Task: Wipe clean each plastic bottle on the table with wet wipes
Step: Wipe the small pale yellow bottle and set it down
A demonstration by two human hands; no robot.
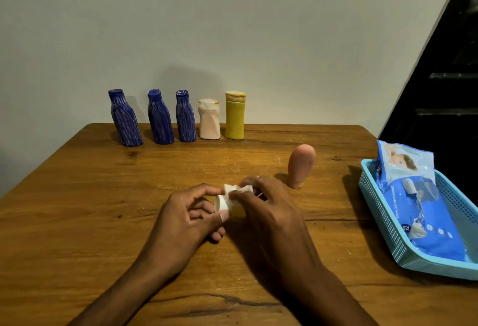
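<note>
Low over the middle of the wooden table (90, 196), my left hand (186, 219) grips a small bottle (223, 204) by its white-capped end. Its yellowish body is mostly hidden under my right hand (269, 219), which presses a white wet wipe (236, 189) against it. Along the far edge stand three blue bottles (125, 118) (159, 118) (185, 117), a pale pink bottle (209, 120) and a yellow bottle (234, 116). A peach bottle (301, 165) stands on its cap just right of my hands.
A light blue plastic basket (382, 211) sits at the table's right edge and holds an opened blue pack of baby wet wipes (424, 209). A pale wall rises behind the table, and a dark staircase is at the right.
</note>
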